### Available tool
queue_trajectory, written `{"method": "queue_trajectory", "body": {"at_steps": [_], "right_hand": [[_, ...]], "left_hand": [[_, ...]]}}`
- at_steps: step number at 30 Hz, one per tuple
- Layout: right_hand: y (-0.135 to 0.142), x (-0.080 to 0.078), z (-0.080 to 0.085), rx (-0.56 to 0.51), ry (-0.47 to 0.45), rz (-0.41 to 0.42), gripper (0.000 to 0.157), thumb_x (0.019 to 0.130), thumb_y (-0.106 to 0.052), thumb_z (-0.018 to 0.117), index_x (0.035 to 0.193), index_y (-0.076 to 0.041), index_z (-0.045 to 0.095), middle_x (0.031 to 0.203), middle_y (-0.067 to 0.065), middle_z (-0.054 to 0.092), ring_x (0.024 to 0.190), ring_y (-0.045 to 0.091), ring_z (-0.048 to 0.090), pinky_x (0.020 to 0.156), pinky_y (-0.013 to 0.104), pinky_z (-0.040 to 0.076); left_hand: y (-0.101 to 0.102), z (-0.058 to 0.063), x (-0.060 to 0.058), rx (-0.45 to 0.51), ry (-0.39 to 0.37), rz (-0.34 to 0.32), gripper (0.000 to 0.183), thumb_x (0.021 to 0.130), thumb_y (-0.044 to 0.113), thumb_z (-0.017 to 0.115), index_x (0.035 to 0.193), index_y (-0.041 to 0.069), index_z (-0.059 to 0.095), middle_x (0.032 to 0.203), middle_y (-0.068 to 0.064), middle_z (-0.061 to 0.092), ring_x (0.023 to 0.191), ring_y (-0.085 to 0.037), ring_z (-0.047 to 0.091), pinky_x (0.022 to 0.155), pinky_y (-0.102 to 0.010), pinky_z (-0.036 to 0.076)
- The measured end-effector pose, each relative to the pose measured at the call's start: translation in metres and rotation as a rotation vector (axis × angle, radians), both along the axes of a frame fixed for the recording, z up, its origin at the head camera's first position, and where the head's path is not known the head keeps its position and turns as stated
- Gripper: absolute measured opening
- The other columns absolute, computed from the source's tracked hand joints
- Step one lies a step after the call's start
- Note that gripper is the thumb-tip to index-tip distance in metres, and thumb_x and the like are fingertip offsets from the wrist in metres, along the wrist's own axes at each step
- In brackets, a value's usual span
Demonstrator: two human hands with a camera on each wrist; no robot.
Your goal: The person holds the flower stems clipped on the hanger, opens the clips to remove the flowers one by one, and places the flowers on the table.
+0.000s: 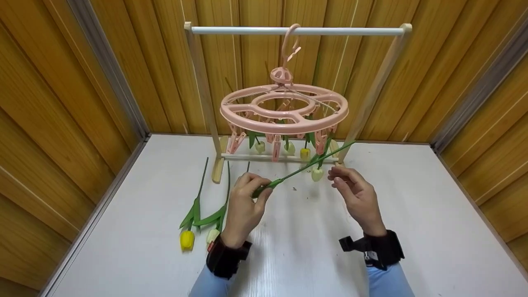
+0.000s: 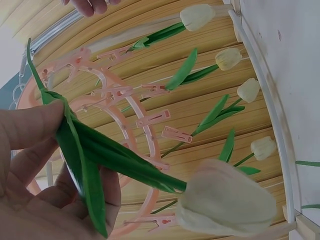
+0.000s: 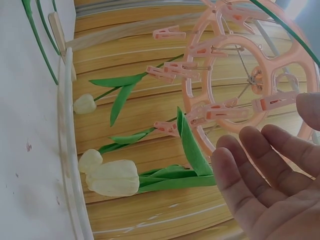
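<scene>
My left hand (image 1: pixel 246 206) pinches an artificial tulip (image 1: pixel 307 166) between thumb and fingers near its leaves, its bare stem slanting up to the right. In the left wrist view that tulip has a white bloom (image 2: pixel 227 200). My right hand (image 1: pixel 357 196) holds nothing; its fingers are loosely bent, close to a white tulip (image 1: pixel 317 174) hanging head-down. Above both hands is a round pink clip hanger (image 1: pixel 284 127) with small clothespins (image 1: pixel 276 149). Several tulips hang blooms-down from its clips, including a yellow one (image 1: pixel 305 154).
A yellow tulip (image 1: pixel 187 240) and a white tulip (image 1: pixel 213 236) lie on the white table (image 1: pixel 123 231), left of my left arm. The hanger hooks over the white bar (image 1: pixel 239 30) of a wooden-legged stand (image 1: pixel 202 86). Wood-patterned panels (image 1: pixel 161 82) stand behind and at both sides.
</scene>
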State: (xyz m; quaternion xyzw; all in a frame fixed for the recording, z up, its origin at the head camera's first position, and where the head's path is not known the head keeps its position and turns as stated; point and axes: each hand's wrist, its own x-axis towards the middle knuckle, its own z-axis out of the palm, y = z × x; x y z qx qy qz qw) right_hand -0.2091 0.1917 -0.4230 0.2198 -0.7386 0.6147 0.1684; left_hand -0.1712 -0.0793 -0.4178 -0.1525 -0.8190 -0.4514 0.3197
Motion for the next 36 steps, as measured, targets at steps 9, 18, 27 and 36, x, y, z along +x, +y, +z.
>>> {"method": "queue_trajectory", "body": {"at_steps": [9,18,27,36], "right_hand": [[-0.004,0.000,0.001,0.028,0.028,0.016,0.026,0.103,0.004,0.055,0.127,0.013,0.061,0.120,0.031,0.062,0.108,0.011,0.065,0.089,0.020,0.053],[-0.008,0.000,-0.002,0.055,0.018,0.014,0.025,0.103,0.003,0.057,0.126,0.009,0.064,0.119,0.022,0.064,0.108,0.017,0.066,0.089,0.019,0.053],[-0.009,0.000,-0.004,0.060,0.021,0.019,0.026,0.102,0.004,0.058,0.126,0.012,0.063,0.120,0.025,0.064,0.109,0.016,0.067,0.090,0.019,0.053],[-0.010,0.000,-0.005,0.059,0.020,0.031,0.026,0.101,0.005,0.058,0.126,0.013,0.062,0.121,0.027,0.064,0.109,0.018,0.067,0.090,0.019,0.053]], "left_hand": [[-0.002,-0.003,-0.002,-0.048,-0.033,0.016,0.008,0.087,0.006,0.080,0.095,0.008,0.078,0.092,-0.005,0.064,0.087,-0.019,0.062,0.073,-0.034,0.053],[-0.002,-0.005,-0.003,-0.081,-0.082,0.009,0.007,0.088,0.005,0.080,0.094,0.007,0.078,0.089,-0.005,0.064,0.084,-0.018,0.063,0.071,-0.033,0.054],[-0.003,-0.008,-0.004,-0.107,-0.134,-0.014,0.004,0.088,0.004,0.079,0.091,0.007,0.077,0.088,-0.004,0.066,0.081,-0.017,0.067,0.069,-0.031,0.054],[-0.004,-0.010,-0.004,-0.093,-0.180,-0.055,0.003,0.088,0.004,0.079,0.090,0.006,0.078,0.083,-0.002,0.066,0.076,-0.014,0.064,0.067,-0.028,0.052]]}}
